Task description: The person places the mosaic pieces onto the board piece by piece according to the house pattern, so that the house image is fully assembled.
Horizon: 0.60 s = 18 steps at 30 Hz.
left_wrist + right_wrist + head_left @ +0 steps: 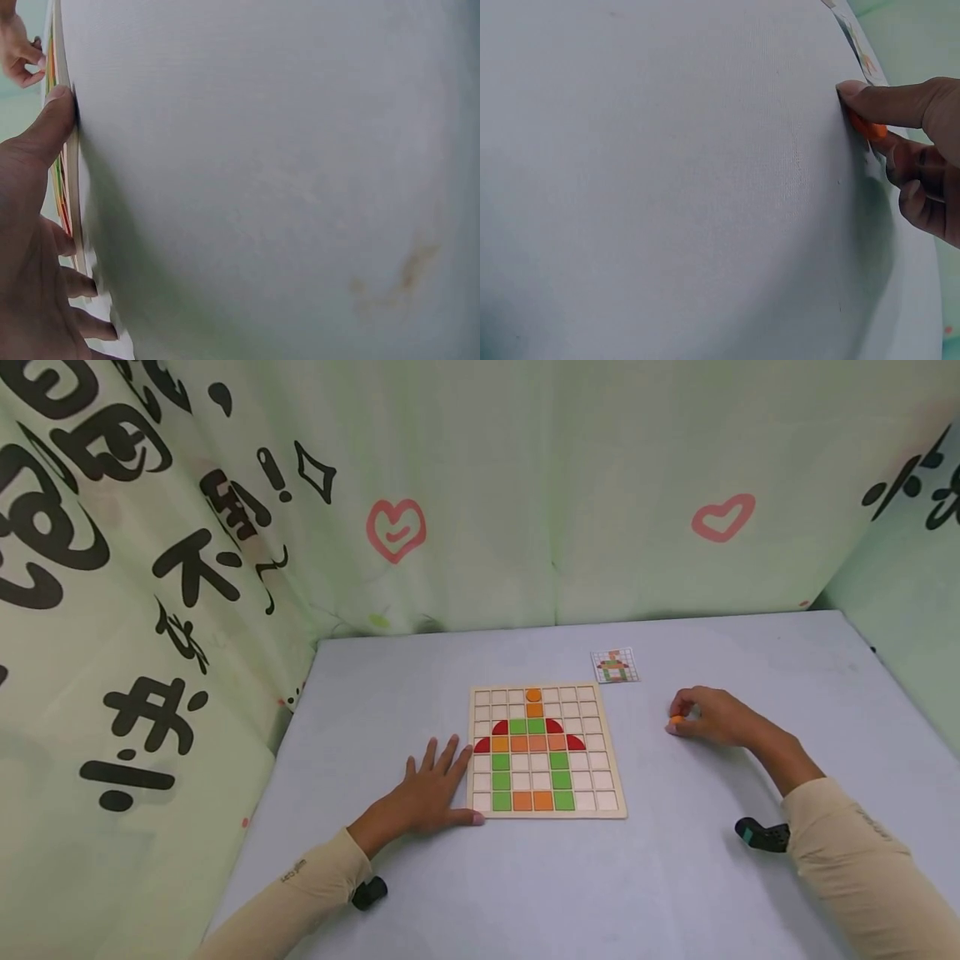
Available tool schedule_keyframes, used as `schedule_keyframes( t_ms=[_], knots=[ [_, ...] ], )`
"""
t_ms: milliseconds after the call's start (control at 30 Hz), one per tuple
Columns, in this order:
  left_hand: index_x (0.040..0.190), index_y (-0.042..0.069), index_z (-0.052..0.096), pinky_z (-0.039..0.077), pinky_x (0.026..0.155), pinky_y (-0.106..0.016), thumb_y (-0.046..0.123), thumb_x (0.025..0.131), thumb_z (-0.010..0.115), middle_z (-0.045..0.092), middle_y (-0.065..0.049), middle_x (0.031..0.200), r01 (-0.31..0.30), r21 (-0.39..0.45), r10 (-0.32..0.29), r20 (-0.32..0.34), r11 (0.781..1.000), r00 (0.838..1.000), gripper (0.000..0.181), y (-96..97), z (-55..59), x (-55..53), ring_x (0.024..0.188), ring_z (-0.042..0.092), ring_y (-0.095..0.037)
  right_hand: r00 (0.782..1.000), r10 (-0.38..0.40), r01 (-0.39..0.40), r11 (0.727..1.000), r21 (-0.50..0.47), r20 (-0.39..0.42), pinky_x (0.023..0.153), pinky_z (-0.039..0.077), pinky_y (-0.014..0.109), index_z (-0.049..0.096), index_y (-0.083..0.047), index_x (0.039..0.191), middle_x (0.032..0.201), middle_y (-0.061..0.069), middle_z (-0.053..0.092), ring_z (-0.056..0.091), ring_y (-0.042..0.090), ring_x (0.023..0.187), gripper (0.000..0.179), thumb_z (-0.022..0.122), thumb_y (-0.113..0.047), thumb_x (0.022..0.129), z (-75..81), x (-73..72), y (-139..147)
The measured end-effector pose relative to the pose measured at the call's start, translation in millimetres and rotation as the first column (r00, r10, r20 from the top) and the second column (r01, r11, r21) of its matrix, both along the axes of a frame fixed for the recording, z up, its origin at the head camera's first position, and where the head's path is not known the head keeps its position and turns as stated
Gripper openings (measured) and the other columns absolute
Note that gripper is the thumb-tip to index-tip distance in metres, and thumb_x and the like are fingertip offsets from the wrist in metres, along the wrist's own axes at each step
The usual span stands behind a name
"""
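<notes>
A square wooden grid board [604, 779] lies on the table, with green, orange and red pieces set in its cells as a figure topped by an orange round piece [533, 695]. My left hand [426, 793] rests with spread fingers at the board's left edge; in the left wrist view its thumb [54, 124] touches the rim. Right of the board, my right hand [711, 717] pinches a small orange piece [867, 126] between thumb and fingers, low over the table. Fingers hide part of that piece, so I cannot tell its full shape.
A small pattern card [615, 666] with a similar coloured figure lies behind the board's far right corner. White cloth covers the table [555, 885]. Pale green curtains [555, 493] with black writing and pink hearts hang behind and at the sides.
</notes>
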State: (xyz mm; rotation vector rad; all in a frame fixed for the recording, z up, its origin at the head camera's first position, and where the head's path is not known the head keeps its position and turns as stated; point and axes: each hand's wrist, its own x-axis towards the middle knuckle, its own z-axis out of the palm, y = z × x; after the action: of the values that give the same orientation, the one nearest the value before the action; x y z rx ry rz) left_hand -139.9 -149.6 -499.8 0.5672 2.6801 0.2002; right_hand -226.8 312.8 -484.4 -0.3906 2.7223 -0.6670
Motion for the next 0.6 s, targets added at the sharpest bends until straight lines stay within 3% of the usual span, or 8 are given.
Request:
schedule_keyframes(
  t_ms=[233,600],
  knots=[
    [0.162,0.017,0.015,0.02,0.112,-0.074,0.073,0.082,0.064,0.009,-0.014,0.169,-0.005,0.011,0.005,0.006,1.0,1.0,0.109,-0.1,1.1,1.2,0.153,0.007,-0.048,0.999,0.03,-0.031,0.999,-0.036,-0.034,0.072,0.042,0.034,0.062,-0.004,0.1,0.088,0.006,0.061,0.053,0.021,0.084,0.021,0.074,-0.019,0.091,0.5,-0.3,-4],
    [0.163,0.018,0.015,0.02,0.112,-0.074,0.073,0.081,0.064,0.009,-0.014,0.17,-0.001,0.01,0.001,-0.005,1.0,1.0,0.11,-0.7,-0.1,0.7,0.153,0.006,-0.048,0.999,0.04,-0.041,0.995,-0.095,-0.019,0.078,0.047,0.037,0.071,-0.003,0.107,0.089,0.002,0.065,0.054,0.02,0.088,0.021,0.069,-0.02,0.096,-4.3,-3.0,-28]
  ],
)
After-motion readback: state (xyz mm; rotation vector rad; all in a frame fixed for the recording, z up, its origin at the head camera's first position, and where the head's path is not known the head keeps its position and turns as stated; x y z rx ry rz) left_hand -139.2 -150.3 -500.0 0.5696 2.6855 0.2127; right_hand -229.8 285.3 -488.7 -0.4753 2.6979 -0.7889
